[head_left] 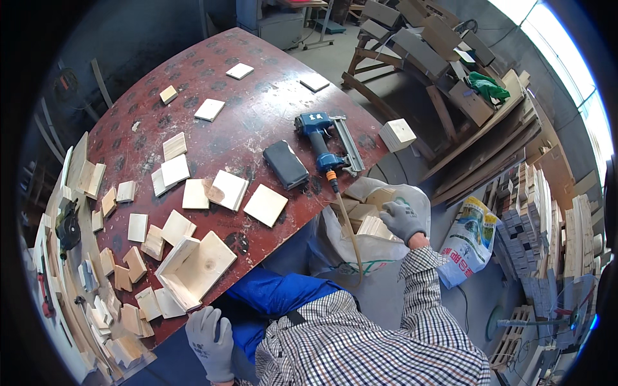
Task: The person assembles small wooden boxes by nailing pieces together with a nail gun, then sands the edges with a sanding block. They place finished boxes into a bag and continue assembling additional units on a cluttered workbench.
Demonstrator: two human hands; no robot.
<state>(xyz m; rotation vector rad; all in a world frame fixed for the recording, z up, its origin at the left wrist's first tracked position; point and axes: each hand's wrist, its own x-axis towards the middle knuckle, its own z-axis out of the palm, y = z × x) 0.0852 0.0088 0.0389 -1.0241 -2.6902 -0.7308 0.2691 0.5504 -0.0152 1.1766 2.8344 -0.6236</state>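
My left hand (211, 344), in a grey-white work glove, is just off the near edge of the red table (283, 71). Its fingers are loosely bent and apart, with nothing seen in them. Close by, a small open box of pale wooden boards (209, 264) stands tilted at the table's edge. My right hand (403, 222), gloved alike, reaches over a white woven sack (415, 196) filled with wooden blocks (373, 226). Its fingers are spread above the blocks, and no block shows between them; whether the fingertips touch one is hard to see.
A blue nail gun (318, 138) with a hose (351, 241) lies near the table's right edge, beside a black case (286, 165). Several wooden squares (265, 205) are scattered about. A printed sack (468, 241) and stacked wood strips (531, 222) are on the right.
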